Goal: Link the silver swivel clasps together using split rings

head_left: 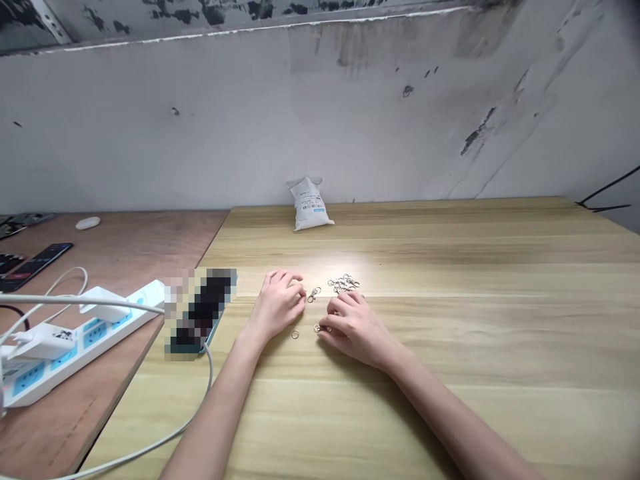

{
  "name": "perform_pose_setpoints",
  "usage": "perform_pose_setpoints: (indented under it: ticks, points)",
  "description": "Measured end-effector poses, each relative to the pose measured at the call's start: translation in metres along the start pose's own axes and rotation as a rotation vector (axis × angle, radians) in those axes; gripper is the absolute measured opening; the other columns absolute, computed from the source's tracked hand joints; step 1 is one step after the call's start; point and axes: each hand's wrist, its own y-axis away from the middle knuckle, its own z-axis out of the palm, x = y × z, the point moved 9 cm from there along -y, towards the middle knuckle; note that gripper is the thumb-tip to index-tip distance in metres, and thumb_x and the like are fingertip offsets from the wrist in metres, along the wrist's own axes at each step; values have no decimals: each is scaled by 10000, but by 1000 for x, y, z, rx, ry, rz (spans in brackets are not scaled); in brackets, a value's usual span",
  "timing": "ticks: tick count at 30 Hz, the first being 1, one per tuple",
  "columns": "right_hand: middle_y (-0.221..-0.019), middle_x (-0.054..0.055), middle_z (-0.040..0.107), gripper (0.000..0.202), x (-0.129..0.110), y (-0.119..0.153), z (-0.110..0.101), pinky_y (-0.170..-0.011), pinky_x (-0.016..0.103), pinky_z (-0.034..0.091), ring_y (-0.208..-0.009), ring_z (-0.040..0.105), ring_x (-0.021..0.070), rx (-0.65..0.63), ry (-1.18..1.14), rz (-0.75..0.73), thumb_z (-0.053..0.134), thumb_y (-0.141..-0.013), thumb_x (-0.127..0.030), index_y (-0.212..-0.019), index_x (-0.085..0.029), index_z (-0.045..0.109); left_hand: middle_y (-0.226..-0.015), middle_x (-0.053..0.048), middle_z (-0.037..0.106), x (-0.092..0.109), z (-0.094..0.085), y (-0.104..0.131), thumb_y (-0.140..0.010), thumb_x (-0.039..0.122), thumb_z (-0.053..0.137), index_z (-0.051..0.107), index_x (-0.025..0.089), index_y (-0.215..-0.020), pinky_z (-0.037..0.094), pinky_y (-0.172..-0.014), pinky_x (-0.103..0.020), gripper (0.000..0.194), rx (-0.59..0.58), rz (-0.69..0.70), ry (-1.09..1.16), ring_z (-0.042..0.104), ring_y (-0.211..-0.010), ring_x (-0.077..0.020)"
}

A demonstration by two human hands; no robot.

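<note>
A small heap of metal clasps and rings [344,283] lies on the wooden table, just beyond my right hand [356,328]. The fingers of that hand are pinched on a small metal clasp with a ring [317,328] at the tabletop. My left hand [281,300] rests on the table with curled fingers, and what is under them, if anything, is hidden. Between the hands lies a single metal clasp [314,294], close to the left fingertips. One loose ring [295,335] sits nearer to me, below the left hand.
Against the wall stands a white printed packet [310,204]. To the left are a pixelated phone [204,312] with a white cable, a power strip [90,340] with plugs, another phone [37,265] and a white oval object [88,223] on a brown table [150,243].
</note>
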Motion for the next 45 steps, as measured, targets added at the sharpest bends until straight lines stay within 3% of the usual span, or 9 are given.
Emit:
perform_pose_setpoints:
  ticks: [6,10,14,21,27,29,33,38,45]
  points:
    - [-866,78,636,196,69,15,-37,-745,349,414,-821,539,201,174,-54,246,520,-954,-265,-901,-179,688,-1071,-63,660,-5,-2,1,-823,160,584,651,216,-800,395,-988,-467,90,6,-29,72,576,-1024,-235]
    - [-894,81,621,197,101,26,-36,-739,332,454,-848,566,202,149,-154,338,511,-956,-264,-952,-183,691,-1109,-86,641,-4,2,0,-872,182,546,657,212,-938,416,-954,-438,133,9,-66,84,573,-1058,-245]
    - [-980,89,610,181,100,26,-29,-804,368,467,-929,562,222,103,-140,327,571,-924,-306,-1019,-206,688,-1234,-104,588,9,14,-1,-915,239,529,635,230,-1131,433,-931,-426,241,-54,-36,98,541,-1127,-262]
    - [-1033,82,602,132,103,28,-22,-813,382,467,-967,553,237,36,-60,272,623,-899,-335,-901,-248,721,-1239,-82,572,30,26,-2,-940,240,514,688,262,-1055,427,-954,-400,210,-89,55,182,509,-1172,-247]
    - [-978,93,619,176,94,25,-26,-722,346,464,-865,552,214,12,16,217,545,-940,-260,-921,-215,714,-1202,-93,587,18,11,-5,-915,252,551,701,238,-994,434,-938,-413,169,-89,11,264,528,-1125,-254]
    - [-988,95,621,163,90,23,-26,-727,347,468,-869,556,213,-2,15,224,544,-934,-245,-952,-207,702,-1055,-69,621,7,9,-1,-883,306,600,688,223,-976,454,-866,-366,153,-216,-80,359,569,-987,-218]
    - [-999,94,618,139,85,21,-28,-749,349,468,-889,560,214,-33,1,229,562,-916,-238,-970,-201,685,-808,6,601,-6,22,24,-729,352,736,663,205,-878,430,-661,-265,222,-650,-300,540,542,-740,-154]
    - [-959,88,616,129,80,20,-26,-722,333,460,-877,555,212,-58,2,221,584,-908,-258,-971,-204,683,-762,24,592,-5,24,31,-759,261,639,634,197,-785,389,-619,-241,69,-700,-367,565,517,-697,-129]
    - [-836,69,628,163,80,18,-19,-661,294,430,-778,558,185,-17,119,202,538,-922,-165,-882,-184,695,-741,22,610,0,30,32,-785,244,585,645,199,-768,385,-595,-235,76,-724,-388,574,531,-679,-126]
